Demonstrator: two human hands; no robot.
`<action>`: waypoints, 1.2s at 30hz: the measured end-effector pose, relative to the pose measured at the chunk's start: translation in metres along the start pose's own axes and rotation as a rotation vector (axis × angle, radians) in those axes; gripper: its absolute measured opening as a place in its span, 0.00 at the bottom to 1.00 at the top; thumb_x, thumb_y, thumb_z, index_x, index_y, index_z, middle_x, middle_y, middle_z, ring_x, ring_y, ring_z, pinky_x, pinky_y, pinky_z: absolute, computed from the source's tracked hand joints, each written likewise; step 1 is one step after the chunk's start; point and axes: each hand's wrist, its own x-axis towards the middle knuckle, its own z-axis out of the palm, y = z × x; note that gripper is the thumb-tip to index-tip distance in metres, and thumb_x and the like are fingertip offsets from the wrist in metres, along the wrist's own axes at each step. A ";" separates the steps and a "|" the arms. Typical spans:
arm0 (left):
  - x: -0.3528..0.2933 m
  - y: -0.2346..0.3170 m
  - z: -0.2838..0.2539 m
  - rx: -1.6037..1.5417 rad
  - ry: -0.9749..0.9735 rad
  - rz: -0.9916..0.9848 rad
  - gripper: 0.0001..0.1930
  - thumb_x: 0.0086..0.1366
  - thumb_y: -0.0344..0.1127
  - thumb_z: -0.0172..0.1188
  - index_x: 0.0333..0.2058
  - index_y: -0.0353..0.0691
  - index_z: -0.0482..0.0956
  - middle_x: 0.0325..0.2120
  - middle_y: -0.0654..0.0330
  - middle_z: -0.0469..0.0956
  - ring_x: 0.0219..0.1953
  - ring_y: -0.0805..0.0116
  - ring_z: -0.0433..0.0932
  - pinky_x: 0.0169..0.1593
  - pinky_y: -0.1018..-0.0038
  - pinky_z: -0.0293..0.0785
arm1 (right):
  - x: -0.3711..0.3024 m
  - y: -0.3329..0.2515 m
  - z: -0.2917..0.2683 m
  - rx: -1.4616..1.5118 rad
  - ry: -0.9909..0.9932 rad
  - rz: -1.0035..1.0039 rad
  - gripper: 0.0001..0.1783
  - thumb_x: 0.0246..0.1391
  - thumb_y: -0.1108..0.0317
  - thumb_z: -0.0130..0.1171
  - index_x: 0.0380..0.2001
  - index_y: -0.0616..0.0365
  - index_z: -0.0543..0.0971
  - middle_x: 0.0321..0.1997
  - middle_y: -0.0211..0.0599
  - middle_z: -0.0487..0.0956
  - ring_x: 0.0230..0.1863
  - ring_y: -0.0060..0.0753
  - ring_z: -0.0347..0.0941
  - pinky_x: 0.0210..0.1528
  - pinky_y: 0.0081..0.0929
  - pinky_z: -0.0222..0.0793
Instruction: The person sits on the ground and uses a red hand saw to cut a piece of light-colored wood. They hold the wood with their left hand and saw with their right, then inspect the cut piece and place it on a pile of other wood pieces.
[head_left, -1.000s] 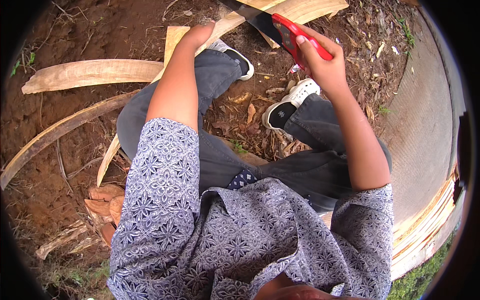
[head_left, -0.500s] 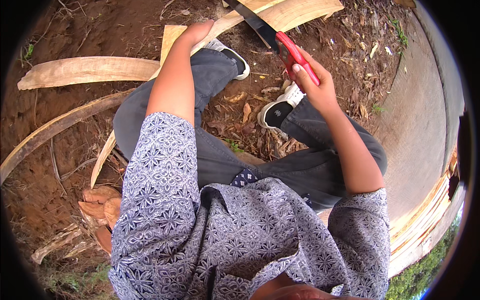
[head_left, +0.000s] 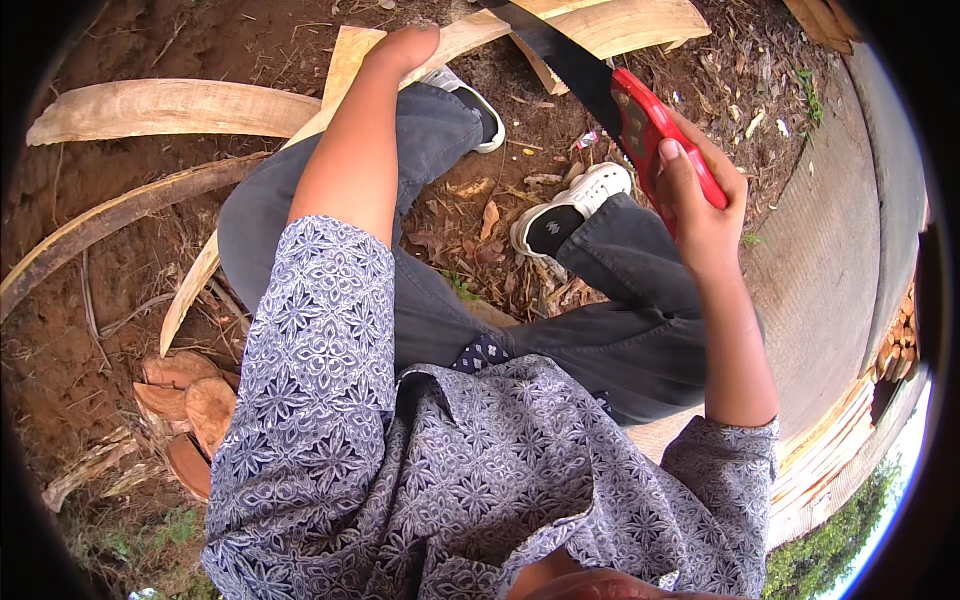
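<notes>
My right hand [head_left: 705, 210] is wrapped round the red handle of a handsaw [head_left: 575, 70], thumb on the handle's side. Its dark toothed blade slants up and left, reaching a long pale wooden strip [head_left: 470, 35] near the top edge. On that strip, left of the blade, my left hand [head_left: 412, 48] is closed and bears down; its fingers are mostly hidden behind the back of the hand. The strip runs down and left under my left forearm and over my bent left leg. A wide curved wood offcut [head_left: 630, 27] lies beyond the blade.
A curved pale slab [head_left: 175, 108] and a narrow bark-edged strip [head_left: 120, 212] lie on brown soil at left. Cut wood rounds [head_left: 208, 410] are piled lower left. A large grey wooden surface [head_left: 820, 240] stands at right. Dry leaves cover the ground around my shoes [head_left: 590, 195].
My right hand has drawn the saw back, down and to the right, so more of the blade shows. My left hand stays on the strip, and the view has shifted slightly.
</notes>
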 end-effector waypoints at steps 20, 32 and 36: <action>-0.019 0.021 -0.020 -0.294 -0.296 -0.087 0.31 0.73 0.60 0.42 0.50 0.38 0.82 0.44 0.50 0.82 0.46 0.60 0.79 0.53 0.60 0.73 | -0.008 0.155 0.022 0.150 -0.207 0.048 0.30 0.67 0.62 0.64 0.69 0.58 0.72 0.60 0.31 0.79 0.59 0.23 0.72 0.65 0.26 0.66; -0.009 0.004 -0.005 -0.194 -0.218 0.079 0.36 0.69 0.72 0.46 0.54 0.44 0.79 0.38 0.60 0.79 0.35 0.70 0.76 0.41 0.65 0.74 | -0.010 0.034 0.016 0.094 -0.106 -0.018 0.33 0.68 0.60 0.61 0.71 0.64 0.67 0.57 0.40 0.80 0.53 0.25 0.77 0.58 0.27 0.72; -0.049 0.033 -0.024 -0.149 -0.302 0.120 0.56 0.56 0.86 0.46 0.67 0.43 0.69 0.56 0.52 0.76 0.52 0.58 0.78 0.53 0.56 0.74 | 0.010 0.021 -0.001 0.212 -0.187 -0.037 0.28 0.68 0.64 0.60 0.67 0.63 0.70 0.38 0.31 0.81 0.33 0.17 0.76 0.36 0.19 0.72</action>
